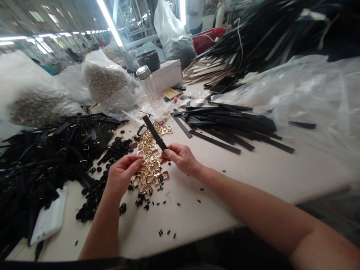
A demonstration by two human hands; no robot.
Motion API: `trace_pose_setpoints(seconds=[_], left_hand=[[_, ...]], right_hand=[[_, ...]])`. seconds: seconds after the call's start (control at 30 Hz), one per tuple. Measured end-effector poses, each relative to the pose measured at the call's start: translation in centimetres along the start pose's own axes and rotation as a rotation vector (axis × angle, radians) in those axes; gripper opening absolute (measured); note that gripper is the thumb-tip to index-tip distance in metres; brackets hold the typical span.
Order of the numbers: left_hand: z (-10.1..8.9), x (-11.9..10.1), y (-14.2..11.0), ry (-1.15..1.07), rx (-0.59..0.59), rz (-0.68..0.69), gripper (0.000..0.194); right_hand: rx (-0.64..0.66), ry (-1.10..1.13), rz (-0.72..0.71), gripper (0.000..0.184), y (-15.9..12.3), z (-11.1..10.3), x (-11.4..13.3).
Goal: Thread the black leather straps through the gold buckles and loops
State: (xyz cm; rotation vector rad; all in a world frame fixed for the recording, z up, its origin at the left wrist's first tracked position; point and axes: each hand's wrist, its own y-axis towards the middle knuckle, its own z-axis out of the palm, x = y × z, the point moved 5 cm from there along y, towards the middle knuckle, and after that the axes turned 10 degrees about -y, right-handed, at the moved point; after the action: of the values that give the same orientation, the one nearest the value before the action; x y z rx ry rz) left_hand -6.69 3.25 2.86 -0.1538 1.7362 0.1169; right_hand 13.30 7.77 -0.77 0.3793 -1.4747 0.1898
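Note:
My right hand (183, 158) is closed on the lower end of a black strap (153, 132), which points up and away to the left. A loop or fold seems to cross the strap near my fingers. My left hand (122, 174) is closed in a pinch just left of it; whatever the fingertips hold, if anything, is hidden. Both hands are over a pile of gold buckles (149, 175). Small black rounded pieces (94, 200) lie in a heap beside and behind my left forearm.
Black straps with gold buckles (56, 157) are heaped at left, near a white plastic block (50, 217). Loose black strips (225, 125) lie at right beside clear plastic sheeting (309, 93). Behind stand a glass bottle (149, 84), a white box (171, 75) and filled bags (104, 77).

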Motion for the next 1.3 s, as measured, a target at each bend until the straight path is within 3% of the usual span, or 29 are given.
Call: trace_pose_setpoints(seconds=[0.07,0.2,0.3,0.37,0.5,0.6,0.77,0.93,1.17,1.3], left_hand=[[-0.4,-0.3,0.0,0.118,0.033,0.049,0.028],[1.3,-0.7,-0.9,0.424,0.226,0.143,0.020],[1.9,-1.3,-1.2,0.532,0.320,0.189,0.017],[0.6,-1.7,-0.9,0.523,0.259,0.182,0.018],[-4.6,-2.6,-0.2,0.534,-0.067,0.185,0.020],[-6.4,-2.5,-0.4,0.592,-0.068,0.182,0.017],[-4.8,-1.4,-0.4,0.709,0.139,0.200,0.013],[-2.8,0.1,0.2,0.801,0.303,0.194,0.011],[-2.4,0.8,0.6,0.691,0.226,0.152,0.003],[-2.7,1.5,0.3,0.307,0.069,0.039,0.011]], right_hand=[[0.029,-0.034,0.022,0.022,0.0,0.1,-0.1],[0.050,-0.100,0.064,0.019,-0.1,-0.1,0.0],[0.031,-0.155,0.041,0.020,0.0,-0.5,0.4],[0.010,-0.171,0.036,0.021,0.0,-0.8,0.6],[-0.006,-0.207,0.040,0.025,0.1,-1.1,0.7],[0.034,-0.243,0.028,0.027,0.0,-0.9,0.6],[0.137,-0.257,0.062,0.023,-0.2,-0.2,0.4],[0.154,-0.274,0.089,0.020,-0.3,0.0,0.6],[0.200,-0.267,0.106,0.019,-0.6,0.8,0.2],[0.210,-0.247,0.117,0.018,-0.8,1.0,0.0]])
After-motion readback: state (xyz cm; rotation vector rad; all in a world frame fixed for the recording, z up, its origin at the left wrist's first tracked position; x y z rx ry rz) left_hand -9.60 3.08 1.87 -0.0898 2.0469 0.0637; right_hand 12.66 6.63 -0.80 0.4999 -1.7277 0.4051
